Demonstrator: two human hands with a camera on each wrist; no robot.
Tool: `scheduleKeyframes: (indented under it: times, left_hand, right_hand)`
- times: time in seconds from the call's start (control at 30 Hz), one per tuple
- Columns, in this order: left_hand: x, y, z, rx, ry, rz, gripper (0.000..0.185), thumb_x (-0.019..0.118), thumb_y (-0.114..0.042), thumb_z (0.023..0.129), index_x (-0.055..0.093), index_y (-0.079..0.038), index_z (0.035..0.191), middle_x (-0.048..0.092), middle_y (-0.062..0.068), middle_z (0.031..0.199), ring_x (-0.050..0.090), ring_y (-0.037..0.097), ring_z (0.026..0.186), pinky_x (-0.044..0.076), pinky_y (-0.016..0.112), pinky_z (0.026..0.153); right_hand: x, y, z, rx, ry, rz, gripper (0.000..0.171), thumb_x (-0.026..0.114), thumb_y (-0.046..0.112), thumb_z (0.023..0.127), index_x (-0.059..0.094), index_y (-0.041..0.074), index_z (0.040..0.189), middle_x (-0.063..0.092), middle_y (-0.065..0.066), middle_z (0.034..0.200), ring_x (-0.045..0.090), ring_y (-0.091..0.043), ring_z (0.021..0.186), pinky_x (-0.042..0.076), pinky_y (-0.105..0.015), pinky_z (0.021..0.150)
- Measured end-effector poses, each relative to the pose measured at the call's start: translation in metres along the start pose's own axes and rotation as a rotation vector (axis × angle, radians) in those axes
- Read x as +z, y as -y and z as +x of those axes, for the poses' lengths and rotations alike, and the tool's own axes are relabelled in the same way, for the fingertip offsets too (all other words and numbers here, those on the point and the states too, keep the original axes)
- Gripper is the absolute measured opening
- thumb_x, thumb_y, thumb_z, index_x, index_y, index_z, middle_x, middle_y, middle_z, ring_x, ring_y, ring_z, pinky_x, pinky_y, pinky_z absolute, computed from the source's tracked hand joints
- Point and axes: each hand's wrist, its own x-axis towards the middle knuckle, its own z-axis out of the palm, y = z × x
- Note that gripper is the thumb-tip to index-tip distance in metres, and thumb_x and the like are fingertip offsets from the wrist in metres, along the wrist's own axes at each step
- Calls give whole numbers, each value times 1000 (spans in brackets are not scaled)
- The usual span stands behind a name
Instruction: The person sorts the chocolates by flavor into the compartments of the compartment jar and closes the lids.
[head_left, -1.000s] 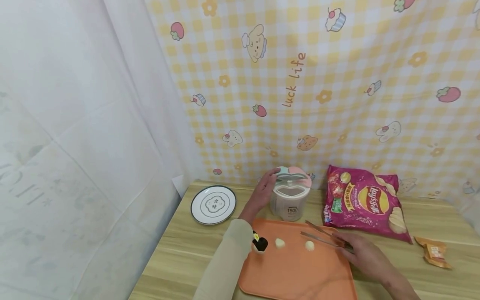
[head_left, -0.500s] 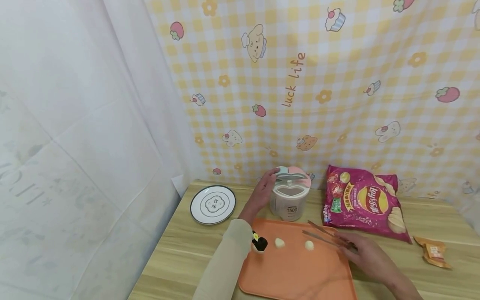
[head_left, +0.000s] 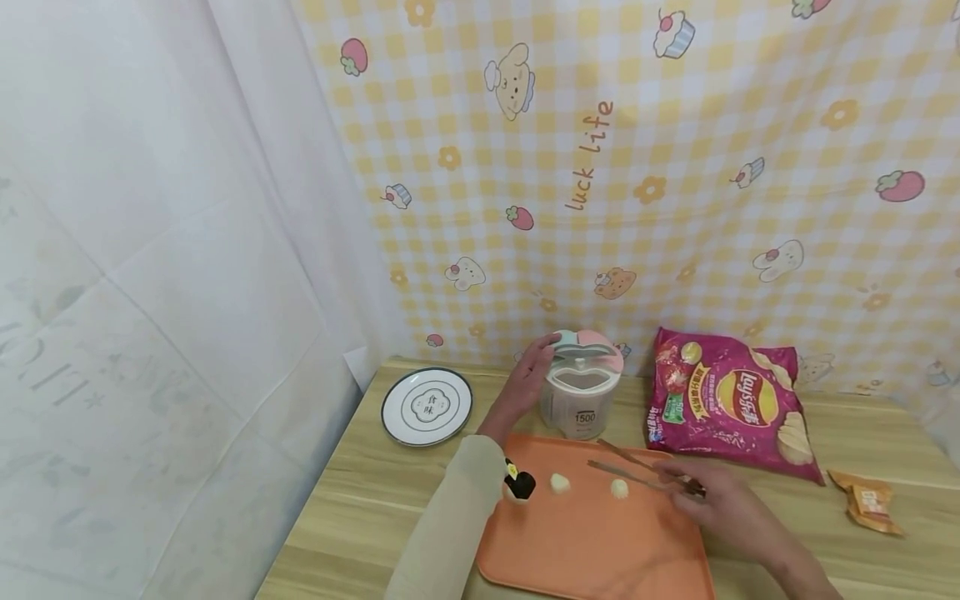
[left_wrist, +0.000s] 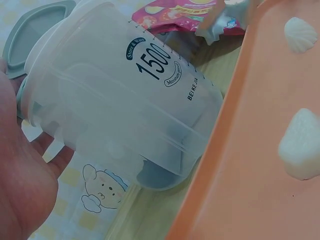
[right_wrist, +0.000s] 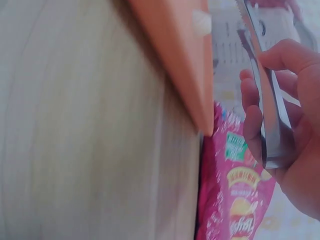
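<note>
My left hand (head_left: 527, 375) grips the rim of a clear storage canister (head_left: 581, 417) marked 1500, its pastel lid flap raised. In the left wrist view, the thumb lies at the green lid flap (left_wrist: 37, 35) while the fingers reach behind the wall. Metal tongs (right_wrist: 272, 107) are held in my right hand (head_left: 720, 504), their two arms apart with nothing between the tips. Those tips hang over the orange tray (head_left: 592, 550), near the canister's base. Two small white pieces lie on the tray: a ridged, shell-shaped one (left_wrist: 300, 35) and a smoother one (left_wrist: 300, 145).
A small black-and-white item with a yellow mark (head_left: 521, 485) sits on the tray's left, partly behind the sleeve. A white plate (head_left: 405, 417) stands left. A purple chip bag (head_left: 720, 408) and an orange wrapped snack (head_left: 870, 502) lie right. A patterned curtain (head_left: 637, 233) hangs behind.
My right hand and the tongs have shifted slightly left over the tray, after a small shift right before that. The left hand stays at the canister, and the white pieces have not moved.
</note>
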Motion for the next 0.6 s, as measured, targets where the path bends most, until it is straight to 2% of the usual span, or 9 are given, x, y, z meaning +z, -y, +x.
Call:
scheduleKeyframes:
  times: [0.17, 0.3, 0.4, 0.43, 0.6]
  left_hand:
    - [-1, -5, 0, -1, 19, 2, 45, 31, -19, 115, 39, -1, 156, 35, 17, 161, 29, 34, 149, 25, 56, 117]
    - [-4, -27, -8, -5, 24, -6, 44, 33, -17, 115, 41, 2, 153, 37, 21, 159, 31, 35, 148, 26, 55, 116]
    - [-5, -37, -12, 5, 12, -26, 43, 33, -16, 114, 42, 2, 152, 38, 21, 158, 32, 34, 147, 26, 54, 117]
    - [-4, -36, -12, 6, 6, -31, 43, 34, -16, 114, 43, 2, 152, 39, 21, 158, 32, 34, 147, 26, 54, 117]
    - [-1, -8, -3, -5, -16, -3, 44, 35, -28, 115, 45, -11, 154, 41, 9, 159, 34, 25, 147, 27, 50, 117]
  right_hand:
    - [9, 11, 6, -59, 10, 7, 36, 78, -5, 87, 73, 7, 120, 71, 5, 101, 57, -3, 76, 51, -23, 59]
    - [17, 18, 11, -78, 45, 10, 34, 78, -3, 88, 73, 8, 119, 69, 7, 99, 54, -1, 73, 49, -23, 58]
    - [22, 23, 13, -94, 59, 24, 34, 79, -1, 88, 72, 9, 120, 69, 4, 99, 59, -4, 76, 51, -24, 59]
    - [24, 24, 14, -112, 56, 24, 35, 79, -2, 87, 72, 9, 120, 70, 3, 100, 60, -4, 77, 51, -24, 60]
    - [32, 30, 18, -152, 80, 30, 36, 79, -3, 85, 71, 7, 119, 71, 0, 99, 58, -4, 78, 50, -24, 61]
